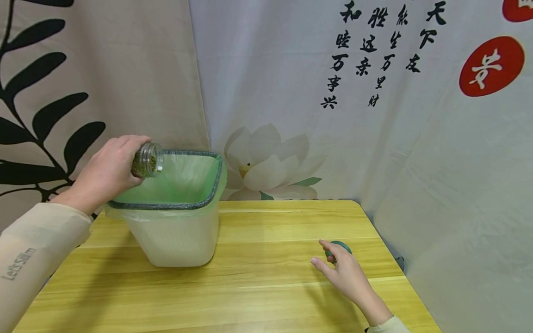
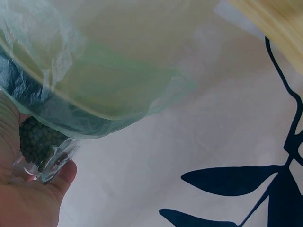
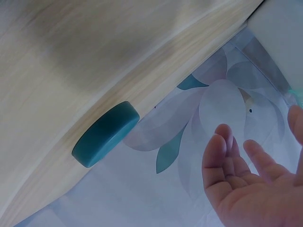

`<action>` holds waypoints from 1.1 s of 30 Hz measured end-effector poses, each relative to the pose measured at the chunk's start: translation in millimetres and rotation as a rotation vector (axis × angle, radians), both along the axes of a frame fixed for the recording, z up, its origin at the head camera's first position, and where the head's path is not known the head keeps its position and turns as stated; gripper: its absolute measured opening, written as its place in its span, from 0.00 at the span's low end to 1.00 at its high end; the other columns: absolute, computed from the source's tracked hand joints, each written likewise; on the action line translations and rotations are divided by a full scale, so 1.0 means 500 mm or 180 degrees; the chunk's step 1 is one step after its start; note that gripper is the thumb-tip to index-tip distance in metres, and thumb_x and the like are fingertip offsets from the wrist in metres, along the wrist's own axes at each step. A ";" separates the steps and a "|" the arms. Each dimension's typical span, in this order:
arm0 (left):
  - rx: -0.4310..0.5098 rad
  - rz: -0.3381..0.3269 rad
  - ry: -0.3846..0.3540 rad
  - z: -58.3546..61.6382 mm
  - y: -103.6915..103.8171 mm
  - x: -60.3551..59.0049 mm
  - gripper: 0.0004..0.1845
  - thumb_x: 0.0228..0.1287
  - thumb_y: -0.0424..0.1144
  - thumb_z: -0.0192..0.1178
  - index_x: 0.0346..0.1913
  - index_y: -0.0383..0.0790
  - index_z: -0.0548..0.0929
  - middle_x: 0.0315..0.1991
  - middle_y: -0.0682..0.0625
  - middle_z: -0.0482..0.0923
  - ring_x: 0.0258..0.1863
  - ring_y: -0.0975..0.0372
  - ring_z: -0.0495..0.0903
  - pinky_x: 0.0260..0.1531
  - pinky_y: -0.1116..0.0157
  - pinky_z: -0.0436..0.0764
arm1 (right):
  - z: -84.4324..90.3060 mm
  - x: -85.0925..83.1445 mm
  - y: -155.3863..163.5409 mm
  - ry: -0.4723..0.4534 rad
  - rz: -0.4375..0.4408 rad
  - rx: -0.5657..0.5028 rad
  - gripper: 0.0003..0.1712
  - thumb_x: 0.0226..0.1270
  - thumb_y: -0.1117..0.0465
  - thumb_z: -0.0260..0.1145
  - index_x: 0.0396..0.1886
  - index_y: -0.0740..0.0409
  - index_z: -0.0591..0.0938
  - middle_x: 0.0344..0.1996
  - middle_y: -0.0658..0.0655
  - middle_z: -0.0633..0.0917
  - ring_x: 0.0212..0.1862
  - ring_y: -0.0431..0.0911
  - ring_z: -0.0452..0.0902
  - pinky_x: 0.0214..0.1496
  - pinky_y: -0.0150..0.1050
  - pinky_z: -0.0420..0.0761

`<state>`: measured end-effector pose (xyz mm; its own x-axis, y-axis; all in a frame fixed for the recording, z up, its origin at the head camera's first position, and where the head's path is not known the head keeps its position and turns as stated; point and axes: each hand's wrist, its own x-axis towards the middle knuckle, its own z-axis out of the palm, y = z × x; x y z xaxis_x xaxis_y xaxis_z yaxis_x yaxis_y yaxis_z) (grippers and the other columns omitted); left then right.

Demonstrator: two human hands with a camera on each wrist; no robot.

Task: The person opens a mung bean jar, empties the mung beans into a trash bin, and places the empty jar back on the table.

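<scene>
My left hand (image 1: 106,173) grips a small clear glass jar (image 1: 147,160) round its body, tipped on its side with the open mouth over the near-left rim of the bin (image 1: 175,231). Dark green grains, perhaps dried herbs or small beans, fill the lower part; the wrist view shows them packed against the glass beside my palm. I judge the jar light but hard, smooth and breakable, likely to slip, so a wrap round the middle of the body seems the safest hold. The bin is a squarish, translucent white plastic tub with a dark rim, lined with a thin, crinkly pale green bag (image 2: 118,80). It stands on the left of the pale wooden surface (image 1: 266,277). My right hand (image 1: 347,273) hovers low with loose, spread fingers (image 3: 222,156), holding nothing, just beside a round, flat teal lid (image 3: 106,134) lying far right.
</scene>
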<state>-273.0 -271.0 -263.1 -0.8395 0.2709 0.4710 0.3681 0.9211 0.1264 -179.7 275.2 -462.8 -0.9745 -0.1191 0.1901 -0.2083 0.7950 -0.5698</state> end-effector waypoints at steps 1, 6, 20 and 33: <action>0.0001 -0.0007 0.0007 -0.001 0.000 0.000 0.49 0.43 0.21 0.80 0.72 0.29 0.69 0.67 0.27 0.73 0.65 0.32 0.70 0.65 0.29 0.71 | 0.000 0.000 0.000 -0.0007 -0.0001 -0.0001 0.39 0.73 0.36 0.69 0.76 0.50 0.77 0.65 0.56 0.84 0.53 0.46 0.82 0.48 0.39 0.85; 0.0002 -0.0032 0.0050 -0.001 0.000 0.001 0.48 0.43 0.20 0.80 0.72 0.29 0.70 0.67 0.28 0.73 0.65 0.33 0.70 0.65 0.29 0.72 | 0.001 -0.001 0.000 -0.0023 -0.0003 -0.0010 0.39 0.73 0.36 0.69 0.76 0.51 0.77 0.66 0.56 0.84 0.54 0.47 0.83 0.50 0.41 0.85; -0.0013 -0.0009 0.0018 0.001 0.001 0.002 0.49 0.43 0.20 0.80 0.73 0.30 0.70 0.68 0.28 0.72 0.66 0.33 0.69 0.66 0.29 0.70 | 0.000 -0.001 -0.002 -0.0011 -0.0013 0.0001 0.39 0.73 0.38 0.70 0.75 0.52 0.78 0.62 0.55 0.85 0.53 0.49 0.83 0.48 0.38 0.84; -0.0026 0.0043 -0.0034 0.007 0.001 0.004 0.51 0.43 0.20 0.80 0.74 0.30 0.68 0.69 0.27 0.72 0.66 0.31 0.68 0.66 0.28 0.69 | 0.000 0.001 0.000 0.0027 -0.0012 0.0017 0.38 0.73 0.38 0.70 0.75 0.52 0.78 0.66 0.57 0.84 0.54 0.49 0.84 0.49 0.41 0.85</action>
